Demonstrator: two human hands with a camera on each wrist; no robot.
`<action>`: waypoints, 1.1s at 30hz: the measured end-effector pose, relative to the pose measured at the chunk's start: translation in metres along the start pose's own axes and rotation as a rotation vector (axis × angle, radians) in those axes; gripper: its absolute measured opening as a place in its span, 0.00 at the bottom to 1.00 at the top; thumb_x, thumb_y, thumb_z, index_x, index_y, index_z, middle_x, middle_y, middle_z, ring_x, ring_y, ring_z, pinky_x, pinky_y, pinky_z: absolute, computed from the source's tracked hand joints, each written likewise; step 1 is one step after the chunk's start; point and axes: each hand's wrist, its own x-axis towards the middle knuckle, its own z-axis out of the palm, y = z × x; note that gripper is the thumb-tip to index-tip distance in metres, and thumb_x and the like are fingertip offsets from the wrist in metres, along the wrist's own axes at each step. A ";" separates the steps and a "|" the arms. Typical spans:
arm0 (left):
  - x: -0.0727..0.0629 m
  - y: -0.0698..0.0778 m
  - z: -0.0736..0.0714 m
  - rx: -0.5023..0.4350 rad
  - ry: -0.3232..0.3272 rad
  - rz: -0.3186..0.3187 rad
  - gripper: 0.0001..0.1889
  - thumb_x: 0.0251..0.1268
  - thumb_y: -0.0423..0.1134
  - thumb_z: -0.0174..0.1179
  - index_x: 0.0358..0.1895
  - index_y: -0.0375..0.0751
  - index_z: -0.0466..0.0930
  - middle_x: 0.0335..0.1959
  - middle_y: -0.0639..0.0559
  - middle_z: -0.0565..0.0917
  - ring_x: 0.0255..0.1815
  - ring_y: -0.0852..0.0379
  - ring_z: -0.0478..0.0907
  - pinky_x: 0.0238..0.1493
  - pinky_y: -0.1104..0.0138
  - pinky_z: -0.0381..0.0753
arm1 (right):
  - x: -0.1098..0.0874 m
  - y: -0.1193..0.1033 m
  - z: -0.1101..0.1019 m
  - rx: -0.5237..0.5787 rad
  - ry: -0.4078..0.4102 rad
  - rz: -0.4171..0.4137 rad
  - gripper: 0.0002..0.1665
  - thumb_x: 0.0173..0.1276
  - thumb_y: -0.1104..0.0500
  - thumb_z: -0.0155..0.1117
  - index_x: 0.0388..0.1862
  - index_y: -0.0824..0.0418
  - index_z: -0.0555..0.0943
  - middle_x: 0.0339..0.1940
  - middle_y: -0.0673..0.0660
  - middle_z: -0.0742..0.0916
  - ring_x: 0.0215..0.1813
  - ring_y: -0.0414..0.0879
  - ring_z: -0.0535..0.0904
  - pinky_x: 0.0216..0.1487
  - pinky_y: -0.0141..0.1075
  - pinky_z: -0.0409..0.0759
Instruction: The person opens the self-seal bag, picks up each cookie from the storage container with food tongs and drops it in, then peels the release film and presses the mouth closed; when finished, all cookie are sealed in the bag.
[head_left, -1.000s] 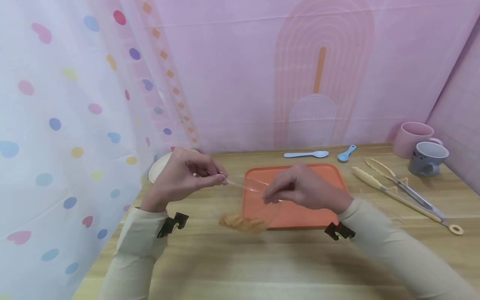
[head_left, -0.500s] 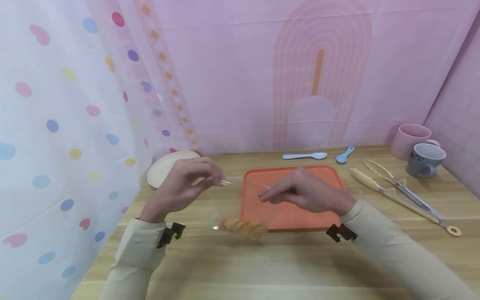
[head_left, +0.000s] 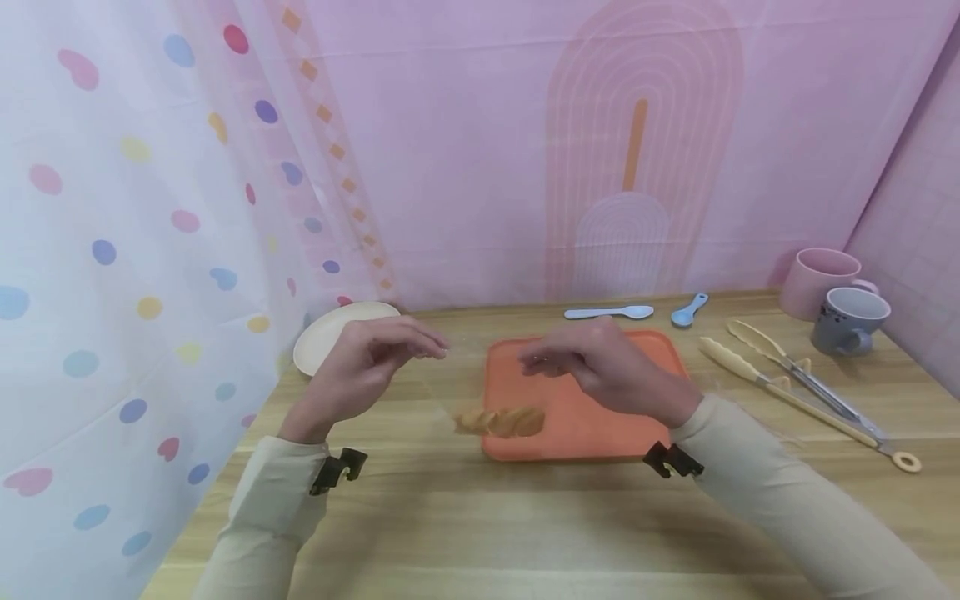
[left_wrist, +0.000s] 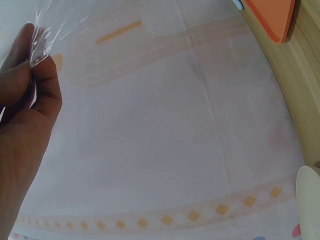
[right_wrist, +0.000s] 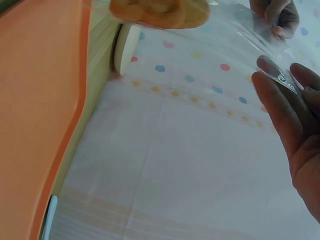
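Note:
A twisted golden-brown bread (head_left: 500, 422) hangs in a clear plastic bag (right_wrist: 245, 37), in front of the orange tray in the head view. My left hand (head_left: 358, 371) pinches one top corner of the bag between thumb and fingers, as the left wrist view shows. Opposite it, my right hand (head_left: 603, 362) pinches the other upper corner, with its fingers mostly extended in the right wrist view. Both hands are raised above the table, and the bread dangles below and between them. The film is so transparent that much of its outline is hard to see.
The orange tray (head_left: 592, 433) lies on the wooden table (head_left: 480, 525). A cream plate (head_left: 322, 333) is behind my left hand. Two light-blue spoons (head_left: 609, 312) lie at the back. On the right are tongs (head_left: 810, 392), a pink mug (head_left: 813, 287) and a grey mug (head_left: 847, 321).
The bread has risen slightly in the head view and now overlaps the tray's left part. My right hand has lifted a little, while my left hand has stayed nearly in place.

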 end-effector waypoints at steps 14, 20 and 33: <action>-0.003 -0.008 0.000 -0.084 0.061 -0.001 0.13 0.59 0.16 0.62 0.44 0.31 0.87 0.43 0.46 0.89 0.48 0.64 0.84 0.54 0.72 0.85 | 0.012 0.008 0.010 0.095 0.098 0.052 0.16 0.70 0.77 0.57 0.47 0.66 0.87 0.37 0.58 0.93 0.39 0.45 0.90 0.41 0.31 0.89; -0.012 -0.005 -0.023 -0.030 0.007 0.021 0.19 0.55 0.14 0.63 0.46 0.38 0.87 0.45 0.52 0.89 0.44 0.64 0.83 0.47 0.75 0.85 | 0.022 0.000 0.023 0.177 0.054 0.046 0.15 0.69 0.75 0.59 0.49 0.66 0.87 0.38 0.58 0.93 0.39 0.41 0.90 0.41 0.30 0.88; -0.032 -0.079 -0.064 0.120 -0.387 -0.473 0.13 0.59 0.29 0.69 0.47 0.42 0.89 0.45 0.49 0.91 0.41 0.66 0.86 0.44 0.73 0.85 | 0.070 0.038 0.100 0.398 -0.191 0.549 0.15 0.69 0.74 0.57 0.51 0.69 0.85 0.43 0.64 0.91 0.42 0.51 0.90 0.46 0.40 0.89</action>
